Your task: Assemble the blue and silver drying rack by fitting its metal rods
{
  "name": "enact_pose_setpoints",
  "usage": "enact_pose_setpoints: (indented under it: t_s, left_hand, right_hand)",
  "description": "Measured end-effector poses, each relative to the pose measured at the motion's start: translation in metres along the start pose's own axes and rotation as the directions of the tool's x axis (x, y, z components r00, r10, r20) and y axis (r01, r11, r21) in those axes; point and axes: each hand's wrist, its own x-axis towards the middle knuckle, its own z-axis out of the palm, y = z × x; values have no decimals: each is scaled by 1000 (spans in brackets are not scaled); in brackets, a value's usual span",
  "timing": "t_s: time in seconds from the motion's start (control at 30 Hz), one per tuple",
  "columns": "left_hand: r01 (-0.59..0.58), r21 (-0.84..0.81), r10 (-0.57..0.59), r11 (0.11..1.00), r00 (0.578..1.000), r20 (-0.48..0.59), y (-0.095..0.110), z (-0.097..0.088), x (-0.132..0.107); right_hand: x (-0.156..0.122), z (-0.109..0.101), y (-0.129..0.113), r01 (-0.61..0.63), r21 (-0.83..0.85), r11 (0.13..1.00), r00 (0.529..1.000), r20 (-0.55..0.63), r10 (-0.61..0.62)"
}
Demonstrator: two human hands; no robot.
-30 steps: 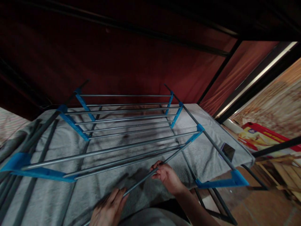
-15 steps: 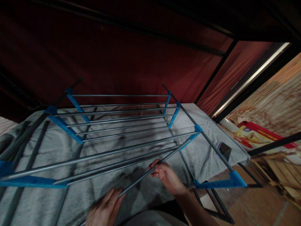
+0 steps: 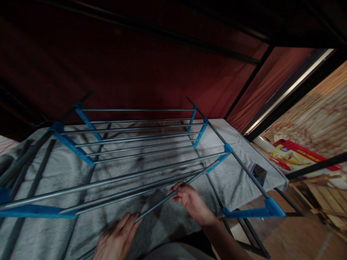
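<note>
A metal drying rack (image 3: pixel 141 144) with grey rods and blue plastic brackets stands over a grey towel (image 3: pixel 238 173) spread on a bed. My right hand (image 3: pixel 189 200) is closed round a loose grey rod (image 3: pixel 157 204) that slants from a blue bracket (image 3: pixel 217 164) down toward me. My left hand (image 3: pixel 116 238) lies lower on the same rod, fingers stretched along it and curled over it. The rod's near end is hidden under my left hand.
A dark phone (image 3: pixel 259 172) lies on the towel at the right. Red curtains (image 3: pixel 135 72) hang behind the rack. A red and yellow box (image 3: pixel 295 157) and wooden slats (image 3: pixel 325 198) sit on the floor at right. Dark rack legs (image 3: pixel 249 231) stand near my right arm.
The view has shifted slightly left. My left hand has slid a little down and left along the rod. My right hand keeps its grip in nearly the same place.
</note>
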Motion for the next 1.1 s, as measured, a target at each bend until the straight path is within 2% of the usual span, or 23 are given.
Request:
enact_pose_setpoints:
  t_s: [0.1,0.27,0.37,0.43,0.47,0.53,0.6,0.67,0.73,0.8,0.9,0.97,1.0,1.03,1.07,1.1]
  left_hand:
    - [3,-8,-3,1000,1000,-20,2,-5,3]
    - [-38,51,47,998,979,-197,4,-19,15]
    - [-40,80,55,996,977,-206,8,-25,24]
    - [-3,88,19,996,983,-183,13,-30,28]
    - [17,90,-2,996,987,-161,17,-33,29]
    - [51,89,-41,995,993,-113,26,-41,31]
    - [83,72,-78,994,995,-69,33,-49,34]
    - [127,45,-125,991,991,-35,37,-57,38]
    - [158,20,-157,987,987,-15,40,-65,43]
    - [162,4,-162,987,986,-38,41,-70,46]
    - [129,-10,-128,992,969,-213,43,-75,41]
    - [152,-22,-148,988,903,-402,44,-76,32]
    - [191,-37,-183,981,845,-503,43,-75,25]
    - [246,-70,-239,967,768,-594,40,-73,18]
    - [310,-133,-316,941,670,-672,36,-71,12]
    - [369,-232,-412,900,547,-729,29,-68,7]
  right_hand:
    - [0,1,-2,-1,-17,1000,1000,-9,1]
    - [-7,6,-5,-53,-101,993,997,54,59]
    - [-15,13,-6,-81,-295,952,976,171,136]
    - [-20,18,-6,4,-464,886,972,210,105]
    - [-23,20,-7,87,-548,832,977,210,36]
    - [-25,23,-9,284,-712,643,958,235,-162]
    - [-21,24,-12,460,-825,328,877,363,-315]
    - [-10,24,-13,579,-815,-23,763,551,-338]
    - [2,21,-12,627,-725,-284,669,689,-281]
    - [12,19,-11,624,-647,-437,625,750,-216]
    - [18,17,-13,601,-581,-549,606,779,-161]
    - [20,19,-17,589,-560,-583,588,792,-168]
    - [20,21,-19,582,-552,-596,577,798,-175]
    - [21,23,-21,575,-546,-609,568,802,-183]
    - [22,25,-23,567,-539,-622,560,807,-188]
    - [23,27,-25,563,-528,-636,549,814,-190]
